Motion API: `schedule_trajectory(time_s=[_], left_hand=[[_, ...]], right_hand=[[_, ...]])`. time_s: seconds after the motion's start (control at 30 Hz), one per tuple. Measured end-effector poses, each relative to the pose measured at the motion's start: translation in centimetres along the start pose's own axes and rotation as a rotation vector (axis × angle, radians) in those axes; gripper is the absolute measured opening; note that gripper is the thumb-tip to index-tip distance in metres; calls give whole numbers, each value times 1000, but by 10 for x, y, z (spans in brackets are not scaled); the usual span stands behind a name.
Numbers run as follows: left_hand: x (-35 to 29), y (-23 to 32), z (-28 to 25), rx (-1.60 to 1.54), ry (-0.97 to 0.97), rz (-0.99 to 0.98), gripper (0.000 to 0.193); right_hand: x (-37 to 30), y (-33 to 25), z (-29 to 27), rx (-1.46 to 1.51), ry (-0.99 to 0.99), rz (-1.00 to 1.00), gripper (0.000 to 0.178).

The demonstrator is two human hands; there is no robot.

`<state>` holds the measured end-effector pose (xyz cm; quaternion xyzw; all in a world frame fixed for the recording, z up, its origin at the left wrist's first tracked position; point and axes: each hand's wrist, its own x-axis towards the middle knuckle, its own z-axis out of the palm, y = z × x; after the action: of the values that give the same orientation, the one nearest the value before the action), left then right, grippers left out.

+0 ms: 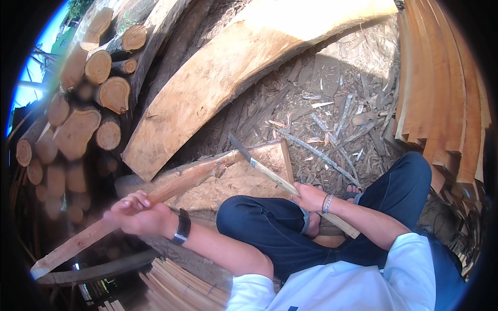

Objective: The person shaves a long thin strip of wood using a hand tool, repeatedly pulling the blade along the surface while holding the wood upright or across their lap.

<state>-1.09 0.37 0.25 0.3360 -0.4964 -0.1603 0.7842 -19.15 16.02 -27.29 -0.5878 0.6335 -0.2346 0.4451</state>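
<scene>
My left hand (140,213), a little blurred, is closed round a long peeled wooden stick (83,239) that slants from the lower left up to the middle. The stick's far part lies across a pale wooden block (244,179) in front of my knees. In my right hand (311,198) is the light wooden handle of a tool with a narrow dark metal blade (239,146), seen nearly edge-on. Its blade points up and left, close to the stick's far end and apparently apart from it. The handle's butt sticks out below my wrist.
A thick curved slab (207,96) lies beyond the block. Cut logs (114,95) are stacked at left, and curved boards (436,78) at right. Wood chips and thin sticks (316,150) litter the ground. Narrow strips (181,285) lie near my left elbow. My legs are bent around the block's near side.
</scene>
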Motion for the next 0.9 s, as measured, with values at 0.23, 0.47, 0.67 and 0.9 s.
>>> schedule_trajectory(time_s=[0.23, 0.47, 0.67, 0.9], left_hand=[[0, 0, 1, -19, -3, -24, 51], [-3, 1, 5, 17, -2, -4, 51], [-2, 1, 3, 12, -24, 7, 51], [0, 0, -2, -18, -52, 10, 51]], right_hand=[[-7, -36, -31, 32, 187, 10, 19], [-5, 9, 11, -257, 54, 28, 20], [-6, -9, 5, -135, 111, -27, 21], [-9, -32, -21, -44, 223, -46, 22]])
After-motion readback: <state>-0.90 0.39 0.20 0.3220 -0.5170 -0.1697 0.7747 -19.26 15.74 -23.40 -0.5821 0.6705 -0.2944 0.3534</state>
